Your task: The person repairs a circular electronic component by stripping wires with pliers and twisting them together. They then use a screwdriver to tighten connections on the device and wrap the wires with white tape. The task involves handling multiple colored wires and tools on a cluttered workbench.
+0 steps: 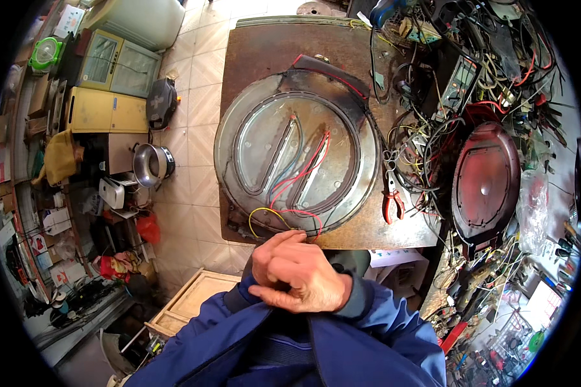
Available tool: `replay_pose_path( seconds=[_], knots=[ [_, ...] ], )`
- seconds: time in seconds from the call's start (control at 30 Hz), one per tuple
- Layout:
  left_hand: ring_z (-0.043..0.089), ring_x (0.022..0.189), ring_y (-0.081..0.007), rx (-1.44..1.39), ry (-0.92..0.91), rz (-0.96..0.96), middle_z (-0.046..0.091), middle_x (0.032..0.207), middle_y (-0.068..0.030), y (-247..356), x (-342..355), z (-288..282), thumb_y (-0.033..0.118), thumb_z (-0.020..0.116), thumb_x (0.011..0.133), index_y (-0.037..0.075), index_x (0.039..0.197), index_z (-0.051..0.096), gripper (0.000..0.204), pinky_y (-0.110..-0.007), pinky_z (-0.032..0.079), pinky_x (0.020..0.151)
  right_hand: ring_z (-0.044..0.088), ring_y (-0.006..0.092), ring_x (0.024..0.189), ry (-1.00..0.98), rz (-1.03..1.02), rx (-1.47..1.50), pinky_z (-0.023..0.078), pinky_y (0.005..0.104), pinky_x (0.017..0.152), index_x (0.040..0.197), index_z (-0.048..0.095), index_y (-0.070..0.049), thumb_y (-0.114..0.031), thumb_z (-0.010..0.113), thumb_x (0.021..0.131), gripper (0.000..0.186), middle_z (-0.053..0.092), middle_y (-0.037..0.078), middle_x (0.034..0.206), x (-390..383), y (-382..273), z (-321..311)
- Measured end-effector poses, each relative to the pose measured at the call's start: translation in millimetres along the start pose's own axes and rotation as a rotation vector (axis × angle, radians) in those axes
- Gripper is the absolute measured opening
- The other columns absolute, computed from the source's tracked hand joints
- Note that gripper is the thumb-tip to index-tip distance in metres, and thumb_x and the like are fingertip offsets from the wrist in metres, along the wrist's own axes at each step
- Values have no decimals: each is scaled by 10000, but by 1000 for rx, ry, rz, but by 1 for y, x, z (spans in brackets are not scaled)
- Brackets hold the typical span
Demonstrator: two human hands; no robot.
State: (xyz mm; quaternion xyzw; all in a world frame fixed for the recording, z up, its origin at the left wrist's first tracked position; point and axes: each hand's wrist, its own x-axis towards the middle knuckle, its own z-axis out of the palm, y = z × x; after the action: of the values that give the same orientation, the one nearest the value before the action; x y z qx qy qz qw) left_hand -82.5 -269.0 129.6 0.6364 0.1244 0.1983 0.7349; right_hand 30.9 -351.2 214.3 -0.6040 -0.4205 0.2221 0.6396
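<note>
In front of my chest, my right hand (pixel 303 274) lies bent across my left wrist area, its fingers curled and its thumb pointing left. What its fingers close on is hidden. My left hand is almost wholly covered by the right; its dark blue cuff (pixel 237 298) shows at the side. Just beyond them, on the brown table (pixel 265 48), rests the round metal body of an electric griddle (pixel 252 97), with curved heating tubes and a scorched handle side. Red wires (pixel 303 169), a blue-grey wire (pixel 298 145) and a yellow wire (pixel 255 211) trail from it near my fingertips.
Red-handled pliers (pixel 392 201) lie right of the griddle body. A dark red oval griddle shell (pixel 486 184) sits farther right, below tangled cables (pixel 426 138). A wooden drawer (pixel 190 300) is at lower left. On the tiled floor stands a metal pot (pixel 150 166).
</note>
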Motion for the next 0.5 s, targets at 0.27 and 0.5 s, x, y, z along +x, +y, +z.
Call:
replay_pose_path(
  seconds=[0.27,0.5],
  knots=[
    [729,1021,-307,-192,365,-85,711,1150,-266,-1,-19,19,459,469,1014,-143,1246,633,666,-370,600,909,601,354,735,-283,-55,-163,529,488,735,637,473,-62,-312,833,834,480,540,105,664,3,4,7],
    [706,1071,-318,-71,163,-107,694,1213,-239,4,-8,1,381,449,1039,-137,1287,607,596,-362,573,970,630,330,670,109,48,-87,527,461,677,735,585,-52,-218,867,780,330,580,109,726,-4,-3,15]
  ],
)
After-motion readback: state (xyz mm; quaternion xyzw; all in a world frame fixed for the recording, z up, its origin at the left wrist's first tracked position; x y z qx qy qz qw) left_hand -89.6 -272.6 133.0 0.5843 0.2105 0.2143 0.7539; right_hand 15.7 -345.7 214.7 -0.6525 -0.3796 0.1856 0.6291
